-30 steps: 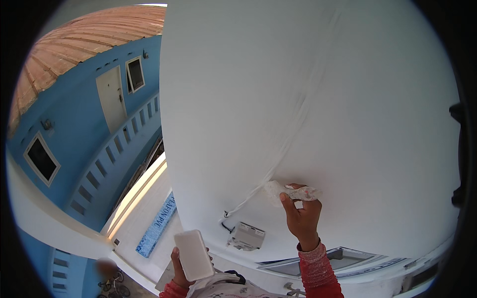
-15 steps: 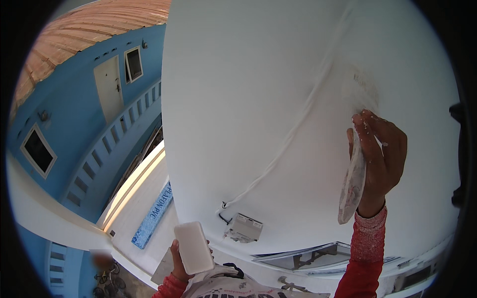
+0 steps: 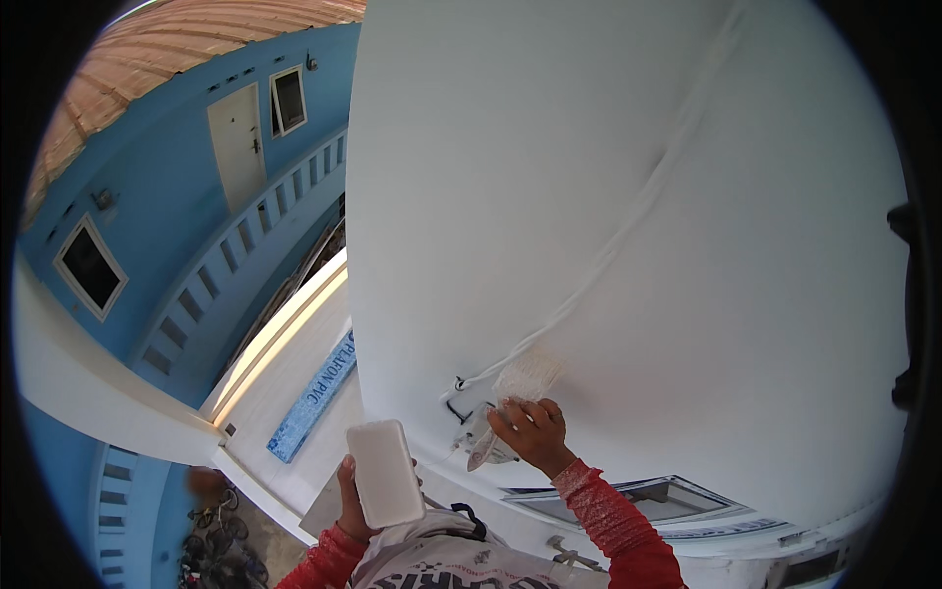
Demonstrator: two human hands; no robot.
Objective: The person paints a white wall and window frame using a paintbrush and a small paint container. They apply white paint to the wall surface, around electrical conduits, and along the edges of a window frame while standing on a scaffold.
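My left hand [image 3: 355,508] clamps white box [image 3: 386,473]; my right hand [image 3: 535,434] grips brush [image 3: 528,377], bristles against white surface [image 3: 746,324] near cable [image 3: 589,286].

The right grip [image 3: 533,433] partly hides the grey box [image 3: 475,425].

Brush [image 3: 530,376] beside white cable [image 3: 622,235]

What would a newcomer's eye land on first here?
Probably the broad white surface filling the middle and right, with the right hand holding a pale brush near its lower middle. Lower left of that, the left hand holds a white rectangular container. The vivid blue building stands out at left.
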